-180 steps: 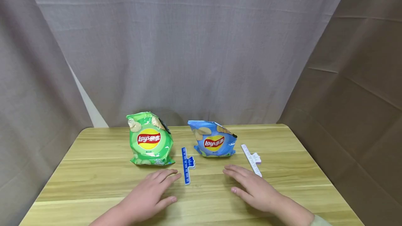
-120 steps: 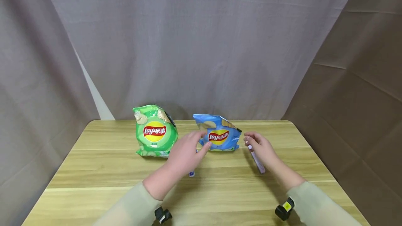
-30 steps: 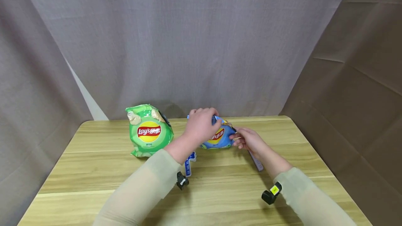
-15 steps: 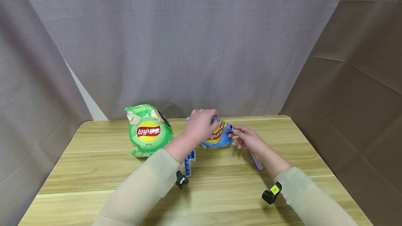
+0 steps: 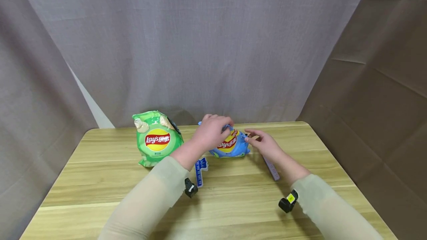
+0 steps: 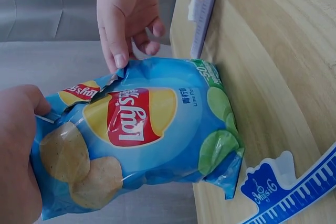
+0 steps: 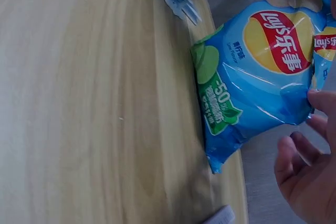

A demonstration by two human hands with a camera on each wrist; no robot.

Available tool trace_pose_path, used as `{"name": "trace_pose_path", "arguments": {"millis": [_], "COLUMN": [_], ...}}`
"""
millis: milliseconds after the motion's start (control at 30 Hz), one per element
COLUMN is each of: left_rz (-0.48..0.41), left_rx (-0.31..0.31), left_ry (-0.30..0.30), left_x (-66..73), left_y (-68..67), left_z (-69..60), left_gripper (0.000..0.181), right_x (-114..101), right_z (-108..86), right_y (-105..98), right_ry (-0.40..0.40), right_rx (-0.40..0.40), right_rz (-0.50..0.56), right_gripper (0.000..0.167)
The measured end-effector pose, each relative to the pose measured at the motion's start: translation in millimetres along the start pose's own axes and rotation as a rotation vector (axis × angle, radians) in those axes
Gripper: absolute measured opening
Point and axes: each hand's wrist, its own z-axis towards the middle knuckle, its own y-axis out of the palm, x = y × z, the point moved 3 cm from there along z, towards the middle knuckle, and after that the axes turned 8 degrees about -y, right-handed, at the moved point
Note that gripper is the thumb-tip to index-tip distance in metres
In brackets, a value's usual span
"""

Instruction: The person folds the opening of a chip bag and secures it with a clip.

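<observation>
A blue Lay's chip bag (image 5: 230, 150) stands near the back of the table, its top edge folded over to the front so that a second logo shows. My left hand (image 5: 211, 132) grips the bag's upper left part, its thumb in front. At the bag's right upper corner, my right hand (image 5: 265, 145) pinches the fold between thumb and index finger; the other fingers are loosely bent beside the bag (image 7: 262, 72). A blue bag clip (image 5: 199, 173) with piano-key print lies left of the bag, partly under my left wrist. Beneath my right hand lies a pale lilac clip (image 5: 271, 169), partly hidden.
A green Lay's chip bag (image 5: 158, 142) stands to the left of the blue one. Grey curtain (image 5: 200, 47) hangs behind the wooden table (image 5: 233, 210), with a brown cloth (image 5: 373, 103) along the right side. Black wrist cameras (image 5: 191, 188) hang under both sleeves.
Both hands have come from the table front to the blue chip bag and hold it. Within the last second its top edge has folded forward and down, and the right fingers have shifted slightly upward.
</observation>
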Motion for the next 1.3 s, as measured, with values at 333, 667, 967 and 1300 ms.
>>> {"name": "trace_pose_path", "arguments": {"millis": [333, 667, 967, 1300], "left_rz": [-0.006, -0.012, 0.019, 0.034], "left_rx": [-0.017, -0.003, 0.022, 0.022], "left_ry": [0.026, 0.006, -0.020, -0.012], "left_x": [0.5, 1.0, -1.0, -4.4], "left_y": [-0.2, -0.9, -4.0, -2.4], "left_z": [-0.8, -0.4, -0.6, -2.0], "left_gripper": [0.023, 0.023, 0.023, 0.022], "right_x": [-3.2, -0.2, -4.7, -7.7], "right_z": [1.6, 1.6, 0.1, -1.1], "right_y": [-3.7, -1.7, -0.2, 2.8], "right_ry": [0.014, -0.077, -0.120, -0.154], "right_rx": [-0.073, -0.025, 0.047, 0.051], "right_rz": [-0.057, -0.077, -0.265, -0.305], "right_gripper": [0.041, 0.029, 0.020, 0.018]}}
